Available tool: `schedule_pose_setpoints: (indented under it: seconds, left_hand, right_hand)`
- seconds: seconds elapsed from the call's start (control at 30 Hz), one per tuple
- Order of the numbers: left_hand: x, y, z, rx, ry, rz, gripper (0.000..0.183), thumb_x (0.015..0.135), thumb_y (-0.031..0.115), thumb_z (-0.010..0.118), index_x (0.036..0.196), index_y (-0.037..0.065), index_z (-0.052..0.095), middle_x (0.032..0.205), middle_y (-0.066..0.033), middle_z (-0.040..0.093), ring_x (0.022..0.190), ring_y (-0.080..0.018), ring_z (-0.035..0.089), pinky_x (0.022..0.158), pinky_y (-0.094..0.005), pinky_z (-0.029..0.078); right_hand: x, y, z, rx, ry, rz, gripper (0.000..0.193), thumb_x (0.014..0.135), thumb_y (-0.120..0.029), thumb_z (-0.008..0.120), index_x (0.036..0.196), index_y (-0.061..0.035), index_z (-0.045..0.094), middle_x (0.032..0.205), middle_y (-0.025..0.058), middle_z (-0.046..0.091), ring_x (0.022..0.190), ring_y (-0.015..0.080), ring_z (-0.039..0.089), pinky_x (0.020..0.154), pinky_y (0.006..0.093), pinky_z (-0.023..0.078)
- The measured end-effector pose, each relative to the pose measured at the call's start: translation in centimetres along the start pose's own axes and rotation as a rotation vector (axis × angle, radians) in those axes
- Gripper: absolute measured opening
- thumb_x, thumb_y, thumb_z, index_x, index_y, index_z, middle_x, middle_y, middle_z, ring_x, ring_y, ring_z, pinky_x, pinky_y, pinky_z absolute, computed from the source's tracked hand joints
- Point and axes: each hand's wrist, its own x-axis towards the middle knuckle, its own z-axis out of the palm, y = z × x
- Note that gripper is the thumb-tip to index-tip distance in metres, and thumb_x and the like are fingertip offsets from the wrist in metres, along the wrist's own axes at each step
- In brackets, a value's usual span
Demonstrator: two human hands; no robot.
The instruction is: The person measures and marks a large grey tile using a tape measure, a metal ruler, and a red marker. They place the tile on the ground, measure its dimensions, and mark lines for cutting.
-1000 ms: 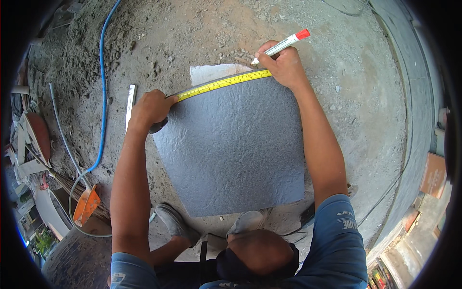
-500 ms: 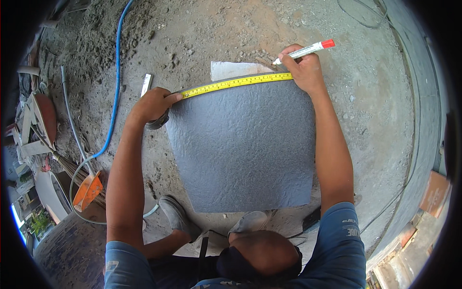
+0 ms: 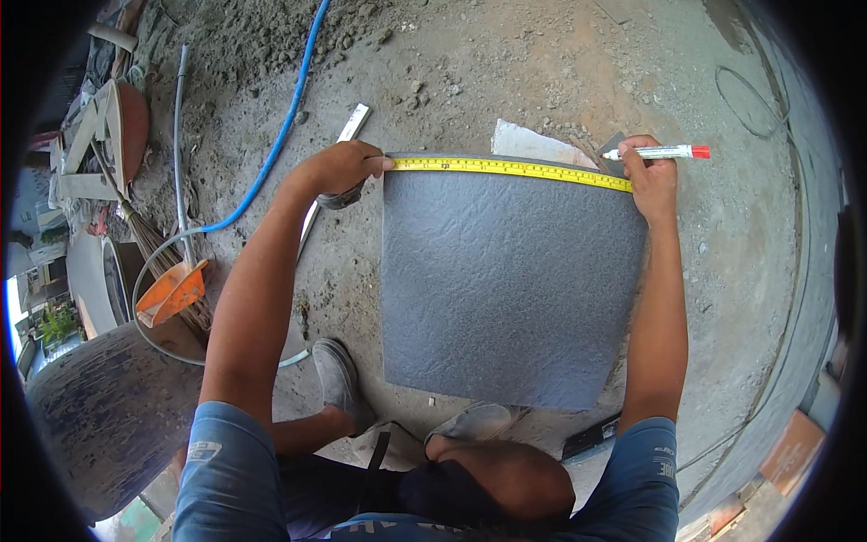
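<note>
A dark grey, rough-faced tile (image 3: pixel 510 289) lies flat on the ground in front of me. Along its far edge stretches a yellow tape measure (image 3: pixel 506 168). My left hand (image 3: pixel 339 169) pinches the tape at the far left corner. A dark rounded object (image 3: pixel 341 196) shows under that hand, mostly hidden, so its kind is unclear. At the far right corner my right hand (image 3: pixel 652 181) grips a white marker (image 3: pixel 664 153) with a red end, its tip pointing left. The tape's right end meets this hand's fingers. Beyond the edge lies a pale, broken flat piece (image 3: pixel 537 144).
A white straight strip (image 3: pixel 352 125) lies beside my left hand. Further left are a blue hose (image 3: pixel 287 126), an orange scoop-like piece (image 3: pixel 172 294) and a broom (image 3: pixel 149 237). A dark flat object (image 3: pixel 591 437) rests near my right elbow. A wall runs along the right.
The tile, tape and both hands appear further right as my view has shifted. The marker has turned from slanting upward to nearly level. Both hands keep their hold at the tile's far corners.
</note>
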Motion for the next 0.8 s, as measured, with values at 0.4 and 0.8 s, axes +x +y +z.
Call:
schedule_pose_setpoints:
  seconds: [0.4, 0.8]
  left_hand:
    - [0.9, -2.0, -0.4, -0.017, -0.122, 0.094, 0.049, 0.1, 0.054, 0.052, 0.111, 0.01, 0.071, 0.106, -0.0097, 0.07, 0.101, -0.0257, 0.064, 0.09, -0.0425, 0.048]
    - [2.6, -4.0, -1.0, -0.193, -0.275, 0.035, 0.04, 0.098, 0.049, 0.06, 0.094, 0.012, 0.073, 0.079, -0.0012, 0.067, 0.076, -0.0124, 0.062, 0.071, -0.0319, 0.049]
  right_hand:
    - [0.2, 0.2, -0.2, -0.006, -0.013, 0.004, 0.012, 0.094, -0.017, 0.07, 0.094, -0.0047, 0.067, 0.073, -0.0033, 0.058, 0.063, 0.0042, 0.049, 0.056, 0.0217, 0.039]
    - [0.3, 0.1, -0.1, -0.018, 0.0, 0.057, 0.011, 0.095, -0.015, 0.068, 0.094, -0.0047, 0.066, 0.073, -0.0023, 0.059, 0.062, 0.0037, 0.049, 0.056, 0.0207, 0.039]
